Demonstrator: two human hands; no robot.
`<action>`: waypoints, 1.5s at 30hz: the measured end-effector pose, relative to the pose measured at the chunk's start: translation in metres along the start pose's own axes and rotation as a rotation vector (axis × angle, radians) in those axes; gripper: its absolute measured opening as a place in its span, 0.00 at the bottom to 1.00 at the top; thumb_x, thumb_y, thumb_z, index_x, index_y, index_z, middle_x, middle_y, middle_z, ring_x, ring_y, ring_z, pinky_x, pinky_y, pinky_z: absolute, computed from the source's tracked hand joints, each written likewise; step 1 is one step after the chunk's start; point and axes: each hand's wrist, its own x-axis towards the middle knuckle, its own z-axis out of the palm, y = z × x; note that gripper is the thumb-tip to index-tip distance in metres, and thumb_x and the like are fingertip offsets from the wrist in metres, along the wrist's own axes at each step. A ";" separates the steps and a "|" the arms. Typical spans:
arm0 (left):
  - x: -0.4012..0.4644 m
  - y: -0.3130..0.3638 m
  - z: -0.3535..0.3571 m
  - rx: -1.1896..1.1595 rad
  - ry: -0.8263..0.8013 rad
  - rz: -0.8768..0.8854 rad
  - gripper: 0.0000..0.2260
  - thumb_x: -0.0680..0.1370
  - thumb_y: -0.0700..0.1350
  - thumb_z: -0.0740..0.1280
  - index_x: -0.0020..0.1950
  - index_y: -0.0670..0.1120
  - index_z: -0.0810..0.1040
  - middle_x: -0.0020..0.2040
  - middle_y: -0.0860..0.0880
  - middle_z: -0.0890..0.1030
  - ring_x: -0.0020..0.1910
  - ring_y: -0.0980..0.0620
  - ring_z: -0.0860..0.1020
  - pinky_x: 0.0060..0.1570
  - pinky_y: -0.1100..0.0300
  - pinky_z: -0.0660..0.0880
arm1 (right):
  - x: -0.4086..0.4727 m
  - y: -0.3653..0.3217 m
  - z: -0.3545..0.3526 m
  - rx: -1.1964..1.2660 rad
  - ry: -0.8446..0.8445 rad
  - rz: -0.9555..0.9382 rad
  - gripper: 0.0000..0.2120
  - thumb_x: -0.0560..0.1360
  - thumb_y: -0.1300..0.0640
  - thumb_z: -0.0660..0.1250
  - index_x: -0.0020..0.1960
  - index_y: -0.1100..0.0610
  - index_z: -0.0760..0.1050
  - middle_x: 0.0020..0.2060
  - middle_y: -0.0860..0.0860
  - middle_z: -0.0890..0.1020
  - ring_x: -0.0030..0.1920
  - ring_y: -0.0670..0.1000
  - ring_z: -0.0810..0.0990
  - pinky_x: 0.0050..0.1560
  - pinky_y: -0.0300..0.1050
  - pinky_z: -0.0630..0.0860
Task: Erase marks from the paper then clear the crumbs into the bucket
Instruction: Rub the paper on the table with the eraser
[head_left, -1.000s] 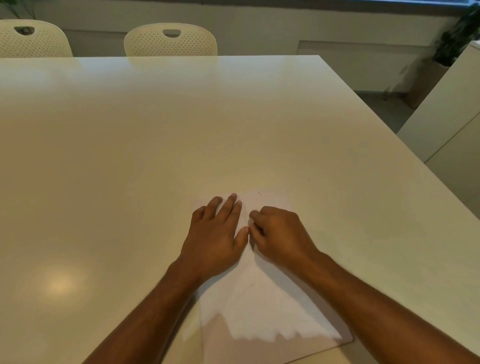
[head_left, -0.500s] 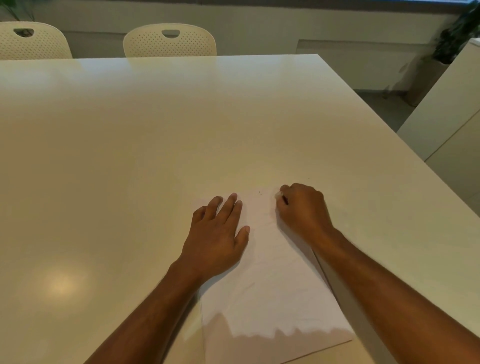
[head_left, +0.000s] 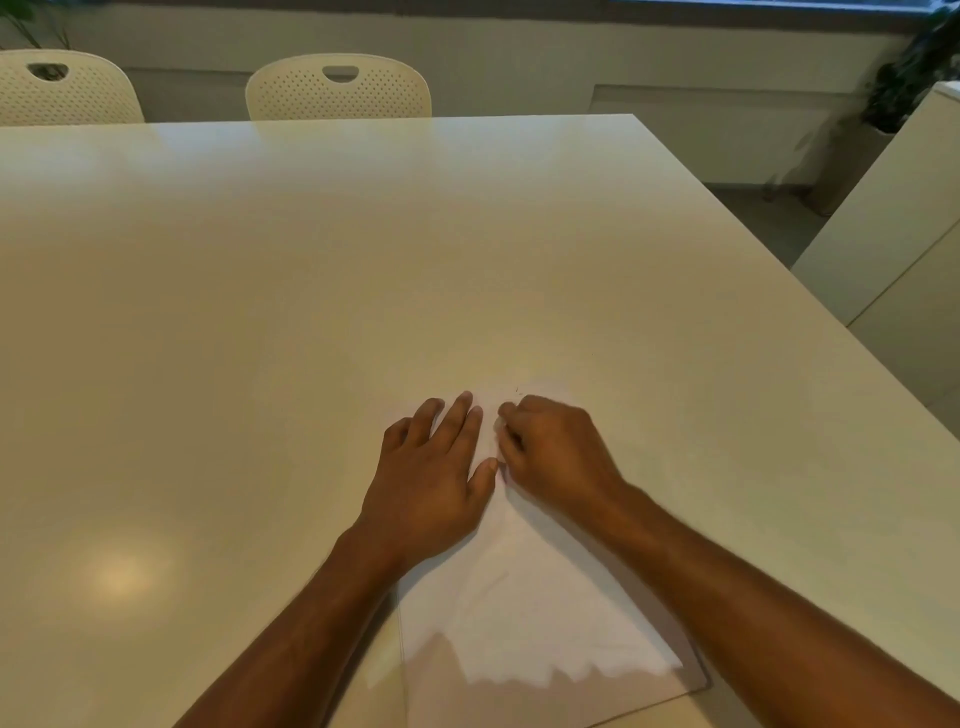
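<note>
Paper (head_left: 524, 587) lies at the table's (head_left: 260, 312) near edge, its far end pinned by the flat left hand (head_left: 434, 470), fingers slightly spread. The right hand (head_left: 553, 449) is curled tight just beside it, apparently pinching something pale, perhaps an eraser; short, light strokes away from the pinning hand should avoid creasing.

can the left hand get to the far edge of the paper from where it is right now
Probably yes. The left hand lies flat on the paper, fingertips just short of its far edge, and nothing lies ahead of them. The right hand sits beside it, not in front.
</note>
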 end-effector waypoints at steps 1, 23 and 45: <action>0.000 0.000 0.000 0.002 -0.003 0.000 0.30 0.81 0.61 0.42 0.81 0.49 0.57 0.82 0.51 0.54 0.79 0.47 0.53 0.74 0.48 0.55 | 0.009 0.010 -0.003 -0.029 0.006 0.072 0.10 0.77 0.56 0.59 0.38 0.55 0.73 0.33 0.52 0.76 0.34 0.55 0.75 0.35 0.45 0.66; 0.000 -0.001 -0.003 -0.089 0.012 0.007 0.31 0.82 0.59 0.47 0.82 0.45 0.48 0.82 0.49 0.54 0.80 0.47 0.52 0.75 0.49 0.52 | 0.003 0.007 0.014 0.177 0.072 0.111 0.12 0.78 0.50 0.61 0.45 0.53 0.81 0.34 0.48 0.80 0.36 0.49 0.77 0.39 0.47 0.76; -0.032 -0.064 -0.020 -0.025 -0.188 -0.071 0.46 0.68 0.78 0.41 0.82 0.55 0.43 0.81 0.60 0.40 0.80 0.48 0.39 0.75 0.40 0.42 | -0.012 -0.050 0.017 0.083 -0.004 -0.046 0.10 0.78 0.54 0.59 0.40 0.54 0.75 0.33 0.49 0.75 0.35 0.52 0.74 0.34 0.44 0.64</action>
